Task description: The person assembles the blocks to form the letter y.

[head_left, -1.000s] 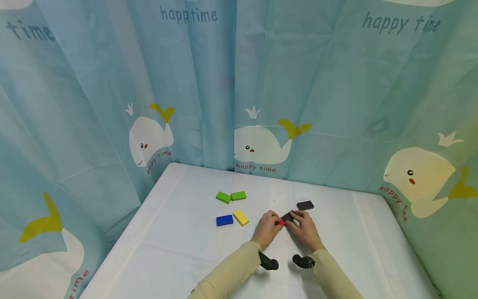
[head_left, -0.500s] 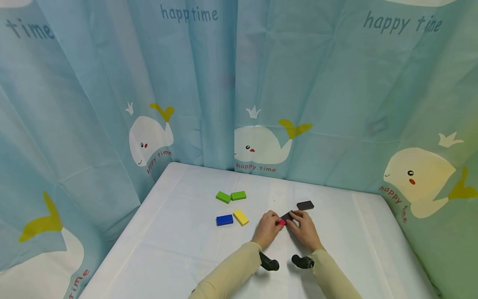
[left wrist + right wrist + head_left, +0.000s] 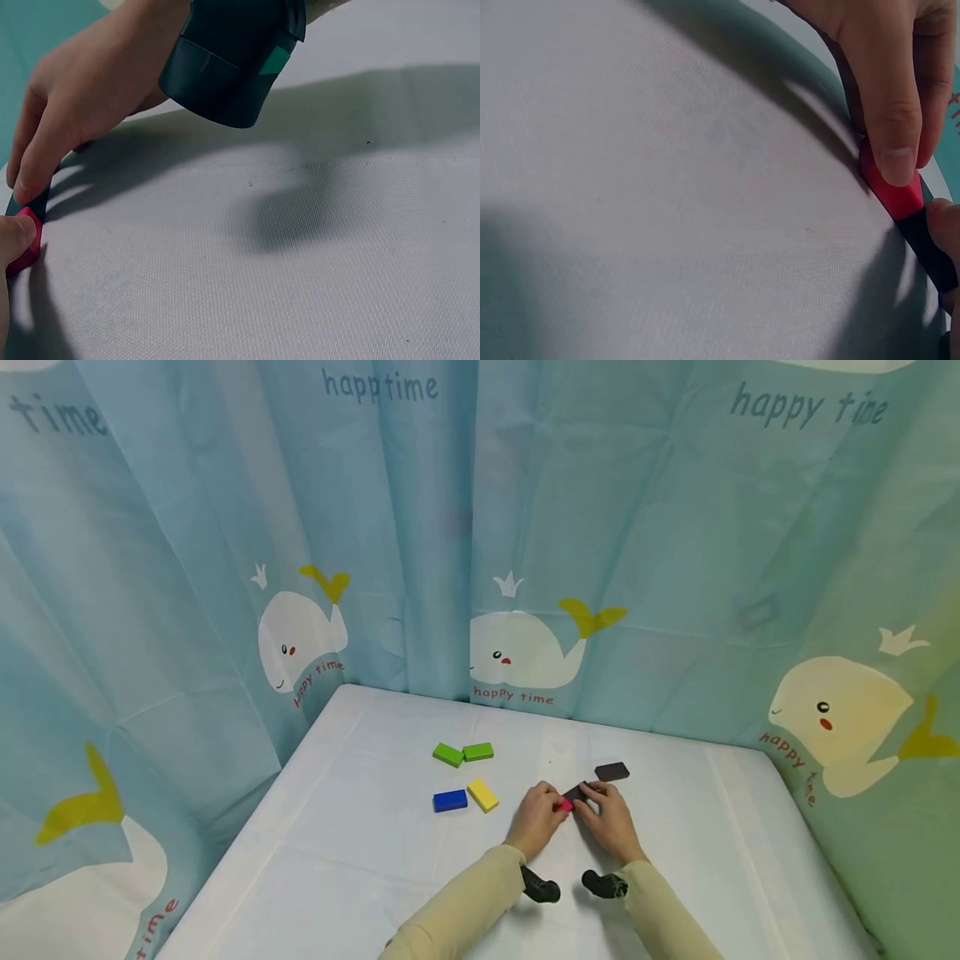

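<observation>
My left hand (image 3: 533, 818) pinches a pinkish-red block (image 3: 566, 805) between thumb and fingers, low over the white table. From the other side my right hand (image 3: 617, 823) grips a black block (image 3: 575, 792) at its edges. In the right wrist view the red block (image 3: 902, 197) and the black block (image 3: 928, 251) meet end to end in one line. That view shows the left thumb pressed on the red block, while the right thumb (image 3: 945, 225) lies against the black one. Fingers cover part of both blocks.
Another black block (image 3: 612, 772) lies just beyond the right hand. To the left are a yellow block (image 3: 483, 795), a blue block (image 3: 450, 801) and two green blocks (image 3: 448, 755) with corners nearly touching. A whale-print curtain (image 3: 420, 527) closes off the table's far side.
Both hands stay almost still on the two blocks. The right wrist has shifted very slightly to the left. The loose blocks keep their places.
</observation>
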The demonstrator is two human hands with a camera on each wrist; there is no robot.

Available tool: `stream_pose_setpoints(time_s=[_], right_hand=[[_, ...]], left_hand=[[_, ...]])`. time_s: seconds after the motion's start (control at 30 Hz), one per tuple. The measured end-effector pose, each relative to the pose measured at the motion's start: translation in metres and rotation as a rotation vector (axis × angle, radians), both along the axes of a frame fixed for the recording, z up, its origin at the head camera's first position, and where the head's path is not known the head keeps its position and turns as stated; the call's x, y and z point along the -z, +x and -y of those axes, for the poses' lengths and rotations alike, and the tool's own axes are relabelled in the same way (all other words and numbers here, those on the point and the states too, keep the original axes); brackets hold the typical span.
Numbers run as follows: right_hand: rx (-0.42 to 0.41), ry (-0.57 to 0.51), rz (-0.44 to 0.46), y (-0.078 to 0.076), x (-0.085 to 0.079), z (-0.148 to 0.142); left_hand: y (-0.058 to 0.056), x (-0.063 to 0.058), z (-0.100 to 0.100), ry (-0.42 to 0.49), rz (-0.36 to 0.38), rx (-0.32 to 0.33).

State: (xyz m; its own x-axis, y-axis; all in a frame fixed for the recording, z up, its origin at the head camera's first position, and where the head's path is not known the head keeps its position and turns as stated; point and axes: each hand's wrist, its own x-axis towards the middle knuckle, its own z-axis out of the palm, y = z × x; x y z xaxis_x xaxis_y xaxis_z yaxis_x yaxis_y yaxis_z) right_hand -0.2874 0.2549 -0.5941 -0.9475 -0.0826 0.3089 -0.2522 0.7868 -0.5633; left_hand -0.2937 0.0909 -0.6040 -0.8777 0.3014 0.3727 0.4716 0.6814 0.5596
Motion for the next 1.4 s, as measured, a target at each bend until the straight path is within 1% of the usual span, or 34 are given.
stream_pose_setpoints(time_s=[0.17,0.3,0.37,0.5,0.57,0.63,0.7,0.8,0.9,1.13,1.23,1.4], right_hand=[[0.009,0.014,0.01,0.001,0.0,0.0],[0.024,-0.015,-0.008,-0.002,0.0,-0.003],[0.047,-0.048,-0.023,-0.005,-0.001,-0.005],[0.125,-0.106,-0.068,-0.011,-0.002,-0.011],[0.165,-0.121,-0.093,-0.013,-0.003,-0.013],[0.198,-0.131,-0.117,-0.015,-0.005,-0.015],[0.216,-0.145,-0.14,-0.016,-0.007,-0.016],[0.233,-0.145,-0.149,-0.018,-0.009,-0.018],[0.241,-0.119,-0.114,-0.02,-0.008,-0.022],[0.171,-0.014,0.096,-0.026,-0.007,-0.029],[0.163,0.008,0.126,-0.026,-0.008,-0.03],[0.17,0.028,0.134,-0.026,-0.009,-0.034]], left_hand=[[-0.001,0.002,0.001,-0.011,-0.005,0.001],[-0.001,0.002,0.001,-0.021,-0.013,0.0],[-0.001,0.001,0.001,-0.021,-0.018,-0.002],[-0.001,-0.001,0.0,-0.007,0.005,-0.004],[0.0,-0.002,0.0,0.002,0.022,-0.004],[0.0,-0.002,0.0,0.008,0.023,-0.005],[0.0,-0.003,0.001,0.01,0.022,-0.005],[0.0,-0.003,0.001,0.004,0.016,-0.003],[-0.001,-0.003,0.001,-0.006,0.023,-0.002],[-0.001,-0.002,0.005,-0.009,0.007,0.002],[-0.001,-0.003,0.004,-0.005,0.009,0.0],[-0.002,-0.001,0.002,0.002,0.004,0.009]])
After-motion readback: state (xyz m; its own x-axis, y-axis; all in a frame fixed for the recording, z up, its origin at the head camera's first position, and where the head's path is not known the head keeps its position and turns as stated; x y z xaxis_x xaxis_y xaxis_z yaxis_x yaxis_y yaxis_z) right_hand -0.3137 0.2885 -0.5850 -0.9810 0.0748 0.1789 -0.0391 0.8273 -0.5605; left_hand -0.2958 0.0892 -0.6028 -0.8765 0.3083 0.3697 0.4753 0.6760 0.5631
